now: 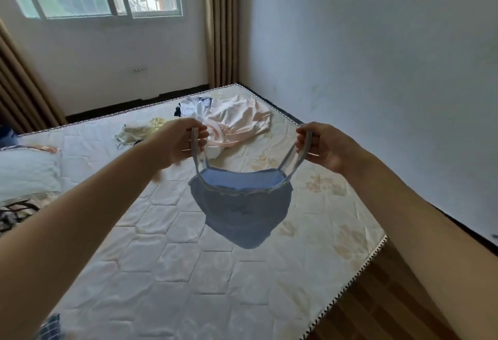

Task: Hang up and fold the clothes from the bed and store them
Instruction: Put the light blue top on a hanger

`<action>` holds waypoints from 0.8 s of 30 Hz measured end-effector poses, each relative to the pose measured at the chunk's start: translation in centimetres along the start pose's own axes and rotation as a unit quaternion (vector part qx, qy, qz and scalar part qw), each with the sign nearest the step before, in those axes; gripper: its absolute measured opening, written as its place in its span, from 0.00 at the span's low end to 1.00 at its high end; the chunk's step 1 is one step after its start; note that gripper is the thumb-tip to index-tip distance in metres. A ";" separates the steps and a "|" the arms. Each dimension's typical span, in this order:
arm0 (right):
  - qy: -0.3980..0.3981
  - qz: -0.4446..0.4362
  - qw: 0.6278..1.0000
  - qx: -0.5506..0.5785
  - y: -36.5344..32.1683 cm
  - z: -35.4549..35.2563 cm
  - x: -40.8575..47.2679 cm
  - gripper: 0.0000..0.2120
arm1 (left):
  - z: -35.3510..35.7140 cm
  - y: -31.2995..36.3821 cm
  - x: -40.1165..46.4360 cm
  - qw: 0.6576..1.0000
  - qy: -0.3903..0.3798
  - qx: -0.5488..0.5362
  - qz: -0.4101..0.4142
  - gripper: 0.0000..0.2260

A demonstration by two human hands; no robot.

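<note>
Left hand: pinches one strap of small blue fabric camisole.
Right hand: pinches other strap.
Camisole: hangs between and below both hands.
Pale pink crumpled garment: beyond hands on quilted white mattress.

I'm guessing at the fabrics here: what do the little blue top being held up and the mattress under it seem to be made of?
Blue top: probably a soft, matte stretch knit; it droops limply from its straps and has a frilled edge. Mattress: quilted woven ticking with a faint sheen, stitched panels and a corded border.

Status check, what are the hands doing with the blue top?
Left hand and right hand each pinch a strap. Blue camisole hangs clear above mattress. Nothing in the way.
</note>
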State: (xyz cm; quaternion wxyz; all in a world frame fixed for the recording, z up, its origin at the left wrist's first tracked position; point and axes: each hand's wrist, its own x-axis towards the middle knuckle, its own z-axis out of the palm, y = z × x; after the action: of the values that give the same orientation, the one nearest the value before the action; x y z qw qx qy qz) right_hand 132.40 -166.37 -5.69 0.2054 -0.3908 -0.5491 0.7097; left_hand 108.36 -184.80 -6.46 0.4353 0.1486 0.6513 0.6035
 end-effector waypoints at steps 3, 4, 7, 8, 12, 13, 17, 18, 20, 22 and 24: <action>0.020 -0.018 1.000 0.007 -1.5 -3.2 -1.1 0.06 | 3.6 1.5 -0.2 0.999 -0.026 0.017 0.022 0.08; 0.028 -0.022 0.999 0.011 -2.0 -4.4 -1.5 0.06 | 5.0 1.9 -0.2 0.999 -0.037 0.027 0.028 0.08; 0.057 -0.034 0.997 0.034 -3.1 -8.3 -2.7 0.07 | 9.5 2.9 0.1 0.996 -0.071 0.042 0.029 0.07; 0.069 -0.038 0.996 0.041 -3.4 -9.6 -3.1 0.07 | 11.2 3.1 0.3 0.995 -0.084 0.046 0.029 0.07; 0.114 -0.046 0.990 0.064 -4.4 -15.7 -5.0 0.08 | 18.8 3.8 0.6 0.989 -0.134 0.061 0.027 0.07; 0.125 -0.049 0.989 0.065 -4.5 -17.4 -5.5 0.08 | 20.7 3.8 0.8 0.987 -0.142 0.065 0.028 0.07; 0.166 -0.059 0.982 0.073 -5.1 -24.2 -7.2 0.09 | 28.6 3.7 1.8 0.980 -0.182 0.077 0.030 0.07; 0.173 -0.060 0.980 0.074 -5.1 -26.0 -7.6 0.09 | 30.6 3.5 2.0 0.977 -0.194 0.078 0.029 0.07; 0.188 -0.064 0.977 0.073 -5.0 -29.5 -8.6 0.09 | 34.6 3.2 2.3 0.971 -0.222 0.078 0.028 0.07; 0.207 -0.063 0.974 0.072 -4.7 -32.9 -9.5 0.08 | 38.6 2.6 2.3 0.965 -0.249 0.078 0.025 0.07; 0.222 -0.062 0.971 0.071 -4.4 -36.0 -10.4 0.08 | 42.2 1.9 2.0 0.959 -0.273 0.078 0.025 0.07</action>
State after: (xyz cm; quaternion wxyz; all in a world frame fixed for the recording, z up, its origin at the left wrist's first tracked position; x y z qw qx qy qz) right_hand 166.20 -150.23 -1.40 0.3925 -0.4881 -0.4616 0.6282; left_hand 138.07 -155.18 -0.92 0.5679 0.3575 0.5491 0.4981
